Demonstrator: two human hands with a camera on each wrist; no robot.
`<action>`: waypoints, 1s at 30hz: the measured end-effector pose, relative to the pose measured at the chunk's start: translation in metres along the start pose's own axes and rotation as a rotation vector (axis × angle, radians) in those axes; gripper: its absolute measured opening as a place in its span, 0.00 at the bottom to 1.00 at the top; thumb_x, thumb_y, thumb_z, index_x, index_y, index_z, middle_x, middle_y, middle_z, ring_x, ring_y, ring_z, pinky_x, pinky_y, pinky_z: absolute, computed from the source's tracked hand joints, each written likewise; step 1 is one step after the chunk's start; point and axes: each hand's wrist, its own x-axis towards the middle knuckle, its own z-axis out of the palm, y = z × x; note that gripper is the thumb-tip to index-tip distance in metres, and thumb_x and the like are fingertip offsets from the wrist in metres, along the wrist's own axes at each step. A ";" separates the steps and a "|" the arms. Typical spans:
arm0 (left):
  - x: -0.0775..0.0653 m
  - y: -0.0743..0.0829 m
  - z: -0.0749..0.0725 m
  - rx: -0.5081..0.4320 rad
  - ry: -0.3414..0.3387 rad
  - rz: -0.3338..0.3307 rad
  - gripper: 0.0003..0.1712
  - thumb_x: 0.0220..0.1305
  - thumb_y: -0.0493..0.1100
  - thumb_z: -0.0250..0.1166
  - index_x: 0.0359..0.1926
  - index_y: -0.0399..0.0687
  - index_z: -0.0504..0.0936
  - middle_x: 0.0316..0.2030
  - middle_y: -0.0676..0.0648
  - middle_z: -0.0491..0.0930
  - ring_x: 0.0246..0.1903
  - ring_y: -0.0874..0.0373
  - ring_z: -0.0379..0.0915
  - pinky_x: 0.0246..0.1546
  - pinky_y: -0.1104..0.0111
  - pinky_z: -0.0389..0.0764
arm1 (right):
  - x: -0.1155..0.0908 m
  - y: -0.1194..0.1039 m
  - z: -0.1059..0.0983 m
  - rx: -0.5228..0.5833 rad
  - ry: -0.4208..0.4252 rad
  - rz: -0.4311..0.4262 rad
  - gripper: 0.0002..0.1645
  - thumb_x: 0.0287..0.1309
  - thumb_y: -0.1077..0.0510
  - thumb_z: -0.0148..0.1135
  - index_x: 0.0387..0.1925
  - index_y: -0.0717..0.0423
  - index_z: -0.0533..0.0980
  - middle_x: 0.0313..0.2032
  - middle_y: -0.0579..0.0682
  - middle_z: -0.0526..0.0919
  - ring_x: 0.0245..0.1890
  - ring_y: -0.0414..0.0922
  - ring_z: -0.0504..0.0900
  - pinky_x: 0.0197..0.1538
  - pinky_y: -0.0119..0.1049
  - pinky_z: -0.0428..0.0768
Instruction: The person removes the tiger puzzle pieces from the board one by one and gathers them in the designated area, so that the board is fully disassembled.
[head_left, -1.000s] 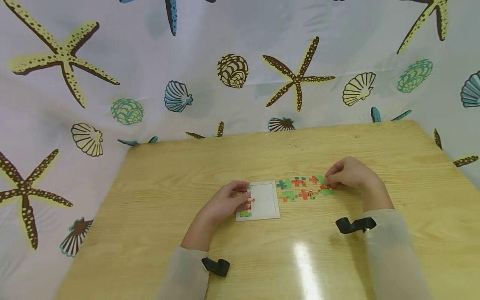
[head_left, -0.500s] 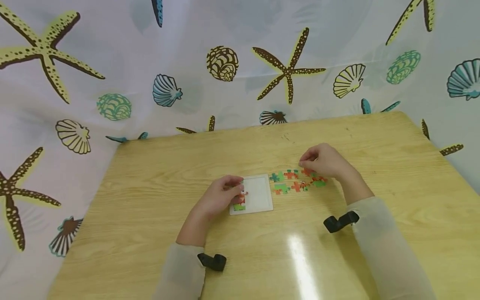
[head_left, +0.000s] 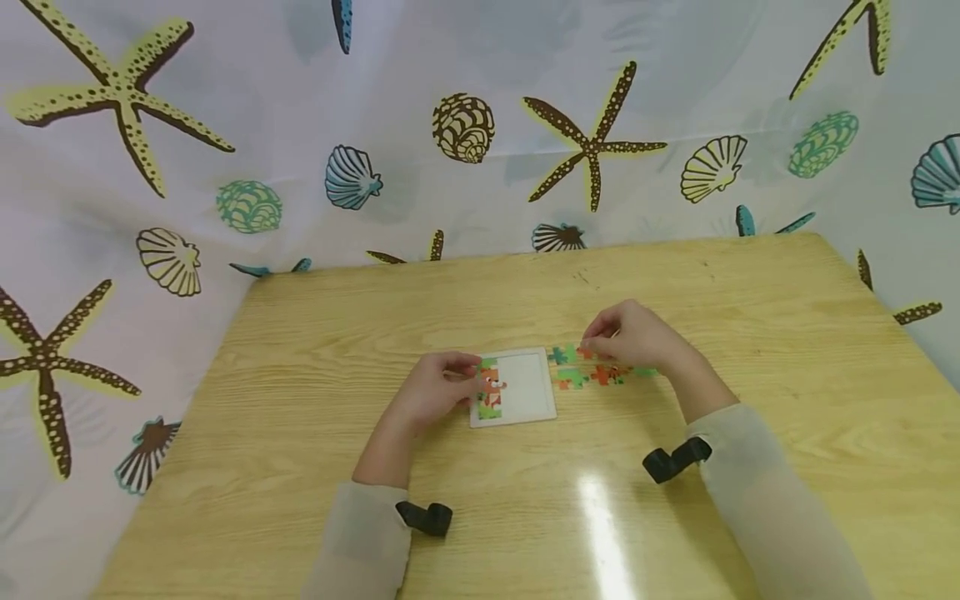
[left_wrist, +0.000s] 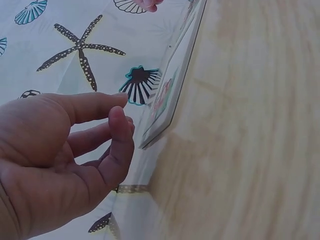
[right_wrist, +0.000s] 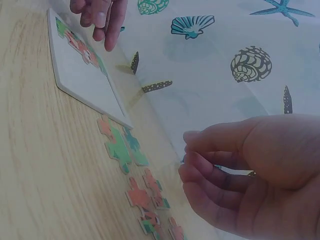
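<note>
A white puzzle tray [head_left: 528, 385] lies on the table, with a strip of joined jigsaw pieces [head_left: 490, 400] along its left side showing an orange animal on green. My left hand [head_left: 435, 390] hovers at the tray's left edge, fingers loosely bent; the left wrist view shows nothing in its fingers [left_wrist: 120, 125] and a gap to the tray. Several loose jigsaw pieces [head_left: 572, 377] lie in two rows right of the tray. Over the upper row is my right hand [head_left: 633, 335], fingertips close together. The right wrist view shows no clear piece between its fingers [right_wrist: 200, 172].
The wooden table [head_left: 360, 333] extends around the tray on all sides. Behind it hangs a white cloth [head_left: 405, 83] printed with starfish and shells. Black wrist mounts [head_left: 427, 518] sit on both sleeves. A bright reflection crosses the front of the table.
My right hand has moved left from the far end of the loose pieces to above the upper row. The left hand has drawn slightly left, uncovering more of the strip. The head view shifted a little.
</note>
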 end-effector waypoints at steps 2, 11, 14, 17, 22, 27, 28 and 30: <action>0.001 -0.001 0.001 -0.010 0.009 -0.017 0.24 0.68 0.34 0.70 0.63 0.33 0.79 0.45 0.41 0.77 0.38 0.55 0.77 0.38 0.67 0.82 | 0.001 -0.003 0.003 0.006 -0.008 -0.003 0.13 0.72 0.58 0.64 0.45 0.67 0.83 0.31 0.58 0.83 0.27 0.45 0.75 0.31 0.38 0.76; 0.003 -0.009 0.008 0.067 0.113 -0.082 0.27 0.63 0.36 0.75 0.62 0.38 0.81 0.33 0.46 0.72 0.29 0.55 0.73 0.30 0.70 0.78 | 0.008 -0.017 0.028 0.053 -0.067 -0.019 0.12 0.72 0.59 0.64 0.45 0.66 0.84 0.34 0.57 0.85 0.32 0.50 0.83 0.36 0.41 0.81; 0.002 -0.008 0.010 0.107 0.138 -0.089 0.28 0.61 0.36 0.77 0.61 0.38 0.82 0.31 0.46 0.72 0.27 0.56 0.74 0.29 0.70 0.78 | 0.010 -0.020 0.039 0.052 -0.079 -0.013 0.11 0.71 0.58 0.65 0.43 0.64 0.85 0.32 0.57 0.86 0.30 0.48 0.83 0.32 0.37 0.78; 0.002 -0.008 0.011 0.128 0.149 -0.105 0.28 0.60 0.36 0.77 0.61 0.40 0.82 0.31 0.46 0.73 0.26 0.57 0.75 0.28 0.71 0.79 | 0.015 -0.024 0.050 0.081 -0.098 0.000 0.09 0.70 0.60 0.66 0.41 0.64 0.85 0.30 0.56 0.85 0.28 0.46 0.83 0.31 0.35 0.79; 0.001 -0.008 0.009 0.122 0.155 -0.134 0.28 0.60 0.35 0.77 0.62 0.42 0.81 0.33 0.45 0.75 0.27 0.55 0.78 0.29 0.70 0.80 | 0.023 -0.035 0.066 0.100 -0.112 0.018 0.08 0.69 0.60 0.67 0.41 0.64 0.85 0.30 0.53 0.85 0.28 0.43 0.81 0.33 0.33 0.81; -0.001 -0.007 0.008 0.127 0.153 -0.143 0.28 0.61 0.35 0.76 0.62 0.43 0.81 0.34 0.44 0.77 0.30 0.54 0.75 0.31 0.70 0.81 | 0.030 -0.042 0.080 0.114 -0.111 0.046 0.10 0.67 0.60 0.69 0.44 0.63 0.86 0.32 0.52 0.86 0.31 0.42 0.82 0.34 0.31 0.81; -0.001 -0.006 0.008 0.131 0.154 -0.140 0.28 0.61 0.36 0.76 0.62 0.43 0.81 0.35 0.45 0.77 0.31 0.54 0.74 0.31 0.70 0.80 | 0.032 -0.043 0.082 0.119 -0.106 0.054 0.10 0.66 0.60 0.70 0.44 0.63 0.86 0.33 0.52 0.87 0.31 0.41 0.82 0.35 0.31 0.82; -0.001 -0.005 0.010 0.124 0.145 -0.132 0.27 0.61 0.35 0.76 0.62 0.43 0.81 0.35 0.44 0.77 0.31 0.54 0.74 0.32 0.70 0.81 | 0.033 -0.045 0.086 0.139 -0.092 0.080 0.11 0.64 0.61 0.71 0.45 0.64 0.86 0.35 0.52 0.87 0.32 0.41 0.83 0.37 0.32 0.83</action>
